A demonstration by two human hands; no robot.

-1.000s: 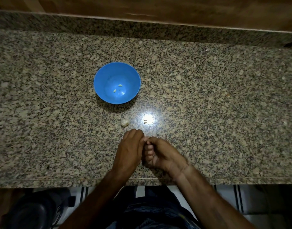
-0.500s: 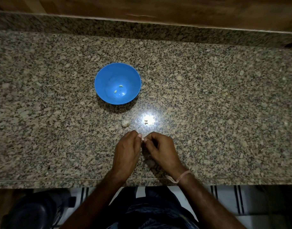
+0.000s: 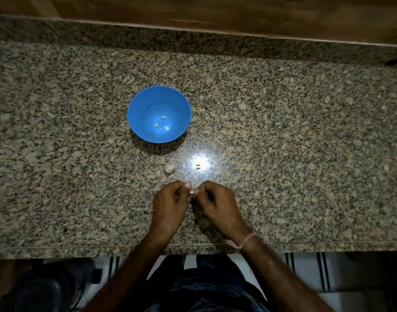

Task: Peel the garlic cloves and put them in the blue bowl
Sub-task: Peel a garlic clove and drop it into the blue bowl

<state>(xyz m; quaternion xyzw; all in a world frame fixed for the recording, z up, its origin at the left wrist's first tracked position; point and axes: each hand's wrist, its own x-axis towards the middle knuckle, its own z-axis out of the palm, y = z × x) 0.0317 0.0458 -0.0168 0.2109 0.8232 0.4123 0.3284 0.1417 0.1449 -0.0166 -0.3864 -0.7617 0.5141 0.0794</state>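
A blue bowl stands on the granite counter with peeled garlic cloves lying in its bottom. Nearer me lies a pale unpeeled piece of garlic. My left hand and my right hand meet fingertip to fingertip just above the counter. Between them they pinch a small pale garlic clove, mostly hidden by the fingers.
Small bits of peel lie in the bright reflection beside the loose garlic. The granite counter ends in a raised back ledge under a wooden wall. Its front edge runs just behind my wrists.
My right hand has turned palm-down from a palm-up fist. Both hands shifted slightly away from me, fingertips still together on the clove.
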